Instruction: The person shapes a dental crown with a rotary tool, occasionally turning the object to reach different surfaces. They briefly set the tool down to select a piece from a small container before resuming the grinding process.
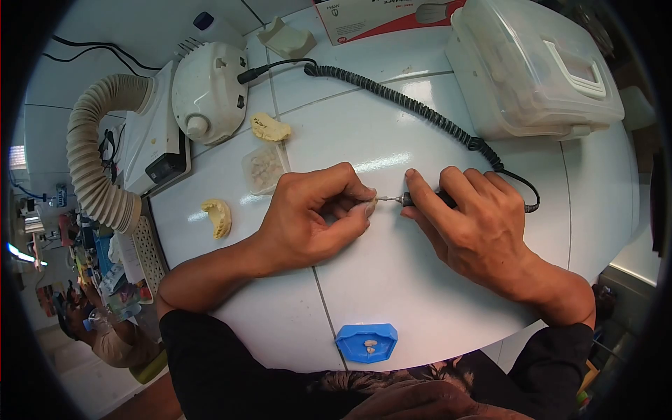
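My right hand is wrapped round a black rotary handpiece, its thin metal bur pointing left. The bur's tip meets the pinched fingertips of my left hand. Whatever small piece those fingers hold is mostly hidden; I cannot name it. Left of that hand lie a small clear box of pale pieces and two yellowish dental casts, one marked cast and one curved cast. Nearer my body sits a blue tray with a few small pale pieces in it.
A coiled black cord runs from the white control unit to the handpiece. A ribbed hose bends at the left. Farther back are a plaster block, a red-and-white box and a plastic case. Another person is at lower left.
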Demonstrator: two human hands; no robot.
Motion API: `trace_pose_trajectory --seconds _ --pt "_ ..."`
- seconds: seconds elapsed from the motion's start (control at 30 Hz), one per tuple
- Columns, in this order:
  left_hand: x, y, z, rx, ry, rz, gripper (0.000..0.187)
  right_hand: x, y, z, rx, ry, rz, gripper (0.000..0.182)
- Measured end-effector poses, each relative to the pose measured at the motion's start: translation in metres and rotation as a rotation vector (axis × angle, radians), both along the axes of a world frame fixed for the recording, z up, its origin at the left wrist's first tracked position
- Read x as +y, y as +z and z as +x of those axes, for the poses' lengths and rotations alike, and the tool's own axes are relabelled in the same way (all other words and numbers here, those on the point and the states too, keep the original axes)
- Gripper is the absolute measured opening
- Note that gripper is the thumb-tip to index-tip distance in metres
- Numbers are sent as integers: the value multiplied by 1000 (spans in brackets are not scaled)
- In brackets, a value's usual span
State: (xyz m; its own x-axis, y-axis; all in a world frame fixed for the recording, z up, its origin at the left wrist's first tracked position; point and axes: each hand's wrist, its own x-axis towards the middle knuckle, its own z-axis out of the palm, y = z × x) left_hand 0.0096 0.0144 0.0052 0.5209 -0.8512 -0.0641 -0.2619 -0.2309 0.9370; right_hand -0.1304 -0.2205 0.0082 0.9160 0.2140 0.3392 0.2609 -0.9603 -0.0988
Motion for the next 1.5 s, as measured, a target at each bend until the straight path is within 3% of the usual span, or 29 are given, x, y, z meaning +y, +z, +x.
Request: trace_pose_trajectory --seconds 0.43,0.63,0.8,1.5 --pt "-2 0 -2 69 60 -5 12 -1 1 0 5 14 22 43" --pt "-1 6 2 88 -10 -12 9 -5 0 4 -3 -3 135 25" --pt "-1 5 2 195 -8 -30 7 -4 1 7 26 20 82 30" --pt "-1 9 4 156 -43 54 8 -4 3 8 48 45 51 29"
